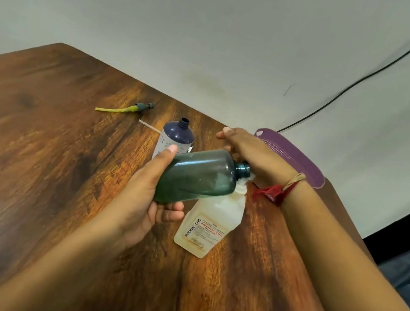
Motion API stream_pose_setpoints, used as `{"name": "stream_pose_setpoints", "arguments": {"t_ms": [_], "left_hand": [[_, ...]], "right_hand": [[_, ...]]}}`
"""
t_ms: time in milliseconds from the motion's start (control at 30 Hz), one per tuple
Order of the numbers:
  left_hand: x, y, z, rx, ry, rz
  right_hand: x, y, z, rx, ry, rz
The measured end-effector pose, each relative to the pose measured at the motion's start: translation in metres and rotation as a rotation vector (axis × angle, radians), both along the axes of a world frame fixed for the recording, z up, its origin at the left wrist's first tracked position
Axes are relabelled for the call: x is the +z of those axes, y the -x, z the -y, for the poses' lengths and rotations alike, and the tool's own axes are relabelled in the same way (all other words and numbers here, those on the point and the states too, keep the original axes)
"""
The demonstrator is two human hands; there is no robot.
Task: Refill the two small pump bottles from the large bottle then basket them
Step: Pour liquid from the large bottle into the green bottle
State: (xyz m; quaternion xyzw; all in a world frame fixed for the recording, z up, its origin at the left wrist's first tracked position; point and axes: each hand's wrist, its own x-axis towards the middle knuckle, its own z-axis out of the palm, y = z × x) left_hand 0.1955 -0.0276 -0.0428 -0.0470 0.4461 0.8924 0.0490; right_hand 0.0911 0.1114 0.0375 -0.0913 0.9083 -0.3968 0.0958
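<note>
While the left hand (pixel 146 200) is holding the green bottle (pixel 200 176) up above the counter (pixel 34 152), its grip is curling round the bottle's fat end, with the thumb on top and the fingers underneath. The green bottle is lying on its side in the air, and its open neck is pointing to the right. The big white bottle (pixel 210 225) with red letters is standing on the counter right under that neck. The right hand (pixel 253 155) is reaching in over the top of the white bottle, just behind the green bottle's mouth. Its thumb is sticking out, but its fingers are hiding, so I cannot tell if its grip is open or closed. A red thread band (pixel 274 192) is hanging on that wrist. The blue bottle (pixel 177 136) is standing up behind the green one with its top open. A pump (pixel 135 109) with a yellow-green tube is lying farther back on the left, and a thin clear tube (pixel 148 126) is lying just beside the blue bottle. The purple basket (pixel 294 157) is sitting at the counter's far right edge, behind the right hand. A black cable (pixel 362 79) is running down the wall (pixel 222 21).
</note>
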Motion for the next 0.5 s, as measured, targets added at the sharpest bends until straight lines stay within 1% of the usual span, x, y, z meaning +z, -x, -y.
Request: {"name": "stream_pose_setpoints", "arguments": {"t_ms": [167,233,367,500], "left_hand": [[-0.01,-0.004,-0.002,0.0,-0.016,0.052],[-0.012,-0.005,-0.001,-0.014,-0.018,0.06],[-0.006,-0.001,0.004,-0.024,-0.013,0.044],[-0.002,0.003,0.002,-0.005,-0.015,0.025]], "right_hand": [[-0.017,-0.001,-0.001,-0.03,0.099,0.075],[-0.018,-0.002,0.001,-0.023,0.087,0.08],[-0.006,0.003,0.003,-0.003,0.0,0.035],[-0.001,0.005,0.002,-0.021,0.037,0.046]]}}
